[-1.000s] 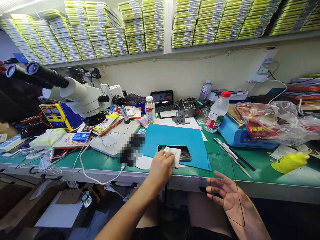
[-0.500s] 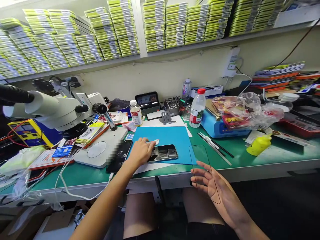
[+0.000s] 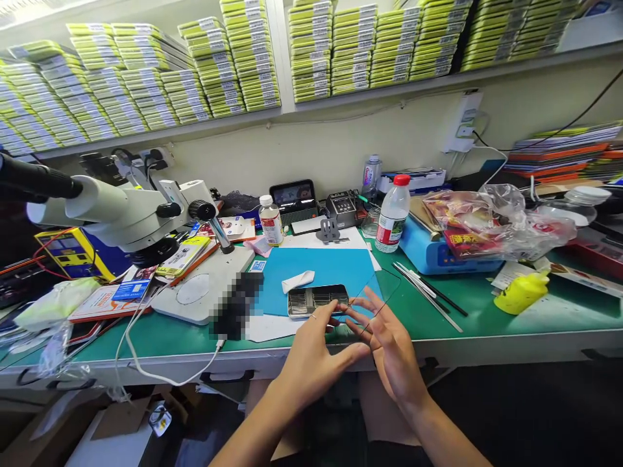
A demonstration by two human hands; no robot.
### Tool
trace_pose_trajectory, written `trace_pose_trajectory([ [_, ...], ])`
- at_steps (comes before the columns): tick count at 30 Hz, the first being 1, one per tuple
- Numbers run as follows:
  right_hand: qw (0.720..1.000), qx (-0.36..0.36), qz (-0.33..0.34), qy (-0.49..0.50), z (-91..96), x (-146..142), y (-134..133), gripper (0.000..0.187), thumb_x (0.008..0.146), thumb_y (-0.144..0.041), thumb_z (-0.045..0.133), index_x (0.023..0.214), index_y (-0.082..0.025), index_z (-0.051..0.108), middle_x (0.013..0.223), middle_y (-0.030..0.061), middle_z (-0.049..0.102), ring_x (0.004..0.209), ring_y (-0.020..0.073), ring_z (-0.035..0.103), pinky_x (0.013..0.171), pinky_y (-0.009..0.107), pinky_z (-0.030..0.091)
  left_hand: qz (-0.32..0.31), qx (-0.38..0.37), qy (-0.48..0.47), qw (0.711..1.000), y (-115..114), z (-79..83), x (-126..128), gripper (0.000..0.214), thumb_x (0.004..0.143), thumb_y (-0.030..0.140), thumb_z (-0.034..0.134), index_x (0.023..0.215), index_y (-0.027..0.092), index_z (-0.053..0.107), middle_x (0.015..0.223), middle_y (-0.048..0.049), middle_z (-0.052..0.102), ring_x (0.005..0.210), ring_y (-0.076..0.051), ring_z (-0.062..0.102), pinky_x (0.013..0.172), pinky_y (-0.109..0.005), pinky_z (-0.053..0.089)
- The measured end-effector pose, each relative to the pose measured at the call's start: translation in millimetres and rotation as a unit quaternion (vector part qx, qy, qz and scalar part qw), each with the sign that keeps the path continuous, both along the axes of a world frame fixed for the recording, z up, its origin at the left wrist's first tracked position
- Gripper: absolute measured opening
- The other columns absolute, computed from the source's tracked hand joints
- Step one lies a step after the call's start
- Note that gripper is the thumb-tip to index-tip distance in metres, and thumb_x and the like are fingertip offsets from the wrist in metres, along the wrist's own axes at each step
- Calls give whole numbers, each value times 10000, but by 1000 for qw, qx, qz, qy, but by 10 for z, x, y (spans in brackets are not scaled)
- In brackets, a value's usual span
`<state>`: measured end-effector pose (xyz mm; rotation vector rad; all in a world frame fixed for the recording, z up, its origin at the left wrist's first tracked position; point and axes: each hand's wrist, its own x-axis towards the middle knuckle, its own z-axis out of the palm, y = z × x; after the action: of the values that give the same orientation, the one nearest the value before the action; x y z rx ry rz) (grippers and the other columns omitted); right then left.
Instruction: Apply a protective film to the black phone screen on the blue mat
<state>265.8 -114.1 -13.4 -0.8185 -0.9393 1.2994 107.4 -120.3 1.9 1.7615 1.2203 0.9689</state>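
Observation:
A clear glass screen protector (image 3: 383, 292) with a thin dark outline is tilted in my right hand (image 3: 392, 347), whose fingers are spread along it. My left hand (image 3: 316, 350) is close beside it, thumb stretched out and fingers curved toward the right fingertips. Whether the left fingers touch the glass I cannot tell. Just beyond the hands, a phone-shaped dark piece (image 3: 298, 302) with a lined, shiny face lies on the blue mat (image 3: 335, 264); the left fingers cover its near right corner. Behind it lies a folded white wipe (image 3: 298, 281).
A microscope (image 3: 121, 211) stands on the left, and a white cable (image 3: 146, 370) hangs over the bench edge. Thin sticks (image 3: 428, 288) lie right of the mat, near a yellow bottle (image 3: 522, 293). A red-capped water bottle (image 3: 392, 217) stands behind. Stacked green packs (image 3: 311, 55) fill the shelf.
My left hand has left the white wipe on the mat and come right and nearer, beside my right hand. The right hand has moved left and up with the glass.

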Motion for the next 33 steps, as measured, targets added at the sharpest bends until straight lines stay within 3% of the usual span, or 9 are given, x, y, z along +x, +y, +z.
trace_pose_trajectory([
  [4,995,75,46,-45,-59,28,61,608,882,-568,640,1408,-290,517,1377,123,594,1292,351,565,1064,540,477,-10,9,-64,998,45,44,-117,569,820,485,769,1309,250,596,1293,-82,650,1048,-260,650,918,-422,546],
  [7,980,143,89,-108,-45,202,150,733,856,-656,628,1476,-307,451,1455,125,556,1386,352,466,1122,571,408,1,50,-44,998,51,94,-294,617,801,467,797,1332,254,566,1289,-84,631,1095,-262,626,963,-422,521],
  [10,958,192,75,-198,65,472,269,813,852,-652,638,1540,-344,333,1522,116,487,1414,342,429,1114,564,424,14,95,5,995,75,105,-495,677,815,453,788,1405,284,502,1363,-89,576,1216,-279,574,1039,-430,478],
  [12,923,219,63,-309,174,635,351,818,852,-589,684,1547,-372,310,1563,95,436,1431,337,405,1128,550,412,17,117,41,992,114,96,-605,700,827,448,777,1441,306,472,1404,-92,545,1289,-294,529,1081,-443,447],
  [17,765,312,97,-555,347,780,509,564,887,-483,688,1420,-381,537,1575,44,431,1410,325,441,1135,490,421,0,166,100,981,230,56,-724,563,855,448,751,1374,361,550,1399,-71,535,1335,-298,473,1137,-488,372],
  [19,743,330,105,-572,336,759,551,463,923,-473,640,1369,-357,593,1552,51,467,1370,309,496,1114,467,452,2,173,109,979,253,42,-731,462,863,449,742,1297,359,609,1377,-66,542,1334,-301,464,1154,-520,335],
  [25,769,310,103,-550,222,689,594,370,919,-508,625,1234,-318,661,1481,67,548,1288,308,580,1019,450,544,-4,167,127,978,245,31,-757,414,859,440,747,1237,318,631,1352,-88,554,1307,-309,490,1160,-553,307],
  [31,794,263,122,-534,216,668,642,290,888,-539,645,1058,-304,666,1445,76,564,1282,326,570,1045,488,510,-8,126,103,987,328,56,-771,486,830,416,773,1230,257,546,1333,-111,584,1283,-298,519,1094,-465,411],
  [33,796,244,123,-541,250,635,709,356,873,-568,645,1116,-307,654,1430,83,570,1290,341,556,1062,511,488,-2,106,114,988,412,62,-783,535,818,391,781,1266,248,526,1333,-117,582,1279,-296,525,1081,-458,427],
])
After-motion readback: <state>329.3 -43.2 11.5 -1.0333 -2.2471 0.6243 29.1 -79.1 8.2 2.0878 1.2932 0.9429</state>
